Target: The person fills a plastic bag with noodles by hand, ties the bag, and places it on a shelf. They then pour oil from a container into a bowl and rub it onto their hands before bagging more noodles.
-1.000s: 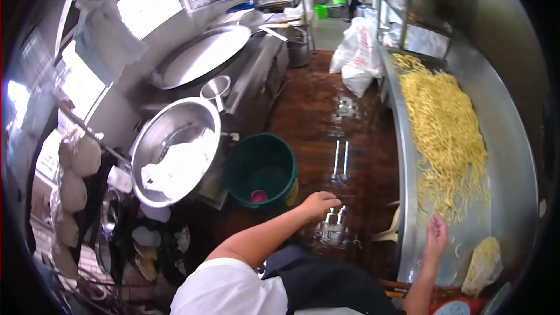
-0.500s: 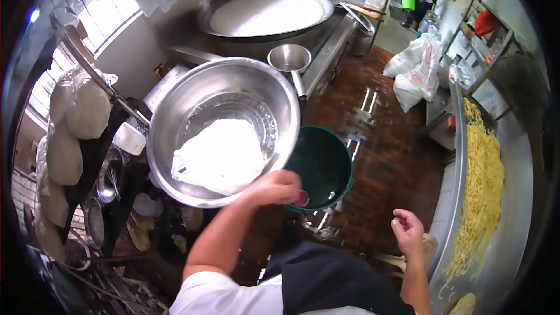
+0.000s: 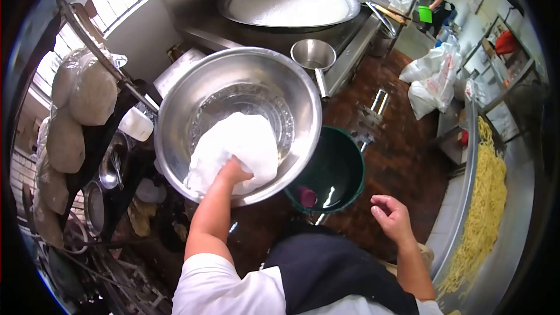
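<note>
My left hand (image 3: 235, 173) reaches into a large metal basin (image 3: 303, 114). Its fingers sink into a bright white, cloth-like bundle (image 3: 255, 143), gripping its near side; the fingertips are hidden and the white is too overexposed to show detail. Just right of the basin, a dark green bucket (image 3: 335, 163) stands on the floor with a small purple cup (image 3: 307, 197) inside against its near wall. My right hand (image 3: 392, 216) hangs in the air right of the bucket, fingers loosely bent and thumb apart, holding nothing.
A wide pan of white, foamy liquid (image 3: 290, 3) sits on the stove, with a metal saucepan (image 3: 313, 55) in front. Yellow noodles (image 3: 487, 198) lie in a metal trough at right. White sacks (image 3: 433, 81) stand on the wet floor. Farther back, a person holds a green bucket (image 3: 425, 14).
My left hand has let go of the purple cup, which now lies in the green bucket, and has moved left onto the white bundle. My right hand has shifted slightly left.
</note>
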{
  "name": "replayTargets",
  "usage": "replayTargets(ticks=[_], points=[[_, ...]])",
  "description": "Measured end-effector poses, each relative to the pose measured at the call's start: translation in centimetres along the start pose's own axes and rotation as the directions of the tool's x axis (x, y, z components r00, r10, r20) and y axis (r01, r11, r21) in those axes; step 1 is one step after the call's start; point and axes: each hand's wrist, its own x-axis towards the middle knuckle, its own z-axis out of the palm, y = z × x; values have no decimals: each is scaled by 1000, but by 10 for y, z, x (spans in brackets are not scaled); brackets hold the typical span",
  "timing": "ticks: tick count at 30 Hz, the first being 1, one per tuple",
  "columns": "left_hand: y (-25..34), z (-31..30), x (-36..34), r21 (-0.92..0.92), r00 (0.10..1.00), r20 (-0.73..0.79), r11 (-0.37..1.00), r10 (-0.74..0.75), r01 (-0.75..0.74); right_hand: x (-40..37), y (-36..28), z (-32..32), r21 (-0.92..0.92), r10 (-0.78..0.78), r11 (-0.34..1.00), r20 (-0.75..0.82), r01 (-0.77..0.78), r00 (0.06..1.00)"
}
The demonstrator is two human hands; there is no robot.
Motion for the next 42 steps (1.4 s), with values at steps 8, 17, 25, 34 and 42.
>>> replayTargets(ticks=[8, 17, 25, 34, 42], points=[[9, -117, -8, -172, 997, -77, 985, 11, -25, -9, 56, -36, 33, 97, 995, -110, -94, 989], [-2, -243, -33, -720, 969, -242, 661, 46, -211, 39, 4, -6, 86, -29, 996, 80, 22, 996], [38, -269, -99, -968, 961, -174, -219, 217, -126, 71, -54, 24, 279, -119, 960, 323, 26, 939], [160, -212, -109, -1000, 631, -26, -9, 775, -30, 71, -75, 20, 587, -135, 800, 379, -125, 916], [179, -185, -98, -970, 714, 100, -92, 693, 225, 37, -33, -43, 545, 53, 837, -160, 44, 986]])
